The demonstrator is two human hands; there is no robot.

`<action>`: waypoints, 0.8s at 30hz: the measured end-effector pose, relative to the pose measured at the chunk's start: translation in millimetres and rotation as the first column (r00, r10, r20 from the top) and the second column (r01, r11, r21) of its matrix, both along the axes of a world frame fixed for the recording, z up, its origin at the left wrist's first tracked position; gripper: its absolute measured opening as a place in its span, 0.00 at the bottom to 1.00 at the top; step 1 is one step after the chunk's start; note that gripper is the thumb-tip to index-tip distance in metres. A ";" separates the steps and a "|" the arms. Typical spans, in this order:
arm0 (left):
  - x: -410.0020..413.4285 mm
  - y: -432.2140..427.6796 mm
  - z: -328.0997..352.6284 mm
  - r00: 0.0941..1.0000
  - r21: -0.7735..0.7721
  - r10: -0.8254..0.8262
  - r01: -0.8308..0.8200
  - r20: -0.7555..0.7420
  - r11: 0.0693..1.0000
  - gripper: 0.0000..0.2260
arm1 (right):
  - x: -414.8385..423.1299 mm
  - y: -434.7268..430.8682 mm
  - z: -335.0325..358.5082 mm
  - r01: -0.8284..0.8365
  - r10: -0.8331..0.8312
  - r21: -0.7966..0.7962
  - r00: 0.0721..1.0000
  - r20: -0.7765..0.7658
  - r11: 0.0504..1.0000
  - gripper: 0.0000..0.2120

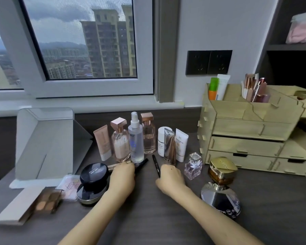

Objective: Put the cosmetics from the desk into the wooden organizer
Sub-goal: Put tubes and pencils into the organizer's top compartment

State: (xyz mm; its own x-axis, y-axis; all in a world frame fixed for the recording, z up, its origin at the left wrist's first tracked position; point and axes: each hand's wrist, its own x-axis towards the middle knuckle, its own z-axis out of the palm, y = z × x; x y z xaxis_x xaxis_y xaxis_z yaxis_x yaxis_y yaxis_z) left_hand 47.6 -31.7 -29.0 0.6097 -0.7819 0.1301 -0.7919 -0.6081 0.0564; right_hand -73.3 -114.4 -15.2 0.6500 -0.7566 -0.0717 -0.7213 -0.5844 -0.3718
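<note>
As both arms reached over the dark desk (148, 218), the left hand (123, 175) curled its fingers round one black pen (142, 164), while the right hand (170, 177) pinched a second black pen (156, 165). Seven bottles and tubes stood in a row behind them, a clear spray bottle (136, 138) the tallest. The wooden organizer (251, 124) stood well apart at the desk's right rear, with two tubes upright in one top compartment: a green tube (213, 87) and a pale tube (223, 84).
</note>
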 end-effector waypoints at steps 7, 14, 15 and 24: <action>-11.6 7.5 29.6 0.919 -0.386 -0.107 -0.053 -0.380 0.921 0.08 | -72.2 -1.5 22.4 -0.116 -0.104 0.588 0.939 0.327 0.801 0.10; -49.8 -17.5 85.9 0.698 -0.766 -0.494 -0.124 -0.519 0.631 0.06 | -141.6 -19.9 94.2 -0.293 -0.386 0.626 0.580 0.717 0.723 0.10; -57.1 -25.1 95.0 0.677 -0.798 -0.540 -0.118 -0.500 0.591 0.07 | -148.9 -31.7 104.8 -0.234 -0.401 0.560 0.489 0.775 0.795 0.13; -113.8 -109.3 145.5 0.594 -0.925 -0.727 -0.084 -0.345 0.370 0.05 | -142.9 -195.4 158.3 0.631 -0.249 -0.116 0.459 0.853 0.767 0.08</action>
State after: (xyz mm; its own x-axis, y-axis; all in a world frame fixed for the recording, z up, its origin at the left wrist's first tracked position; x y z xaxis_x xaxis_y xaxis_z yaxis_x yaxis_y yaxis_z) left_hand -66.1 -141.0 116.5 0.5317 -0.6574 0.5340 -0.3742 0.3833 0.8445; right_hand -216.2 -309.8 143.1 -0.1344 -0.7843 0.6057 -0.4679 -0.4886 -0.7365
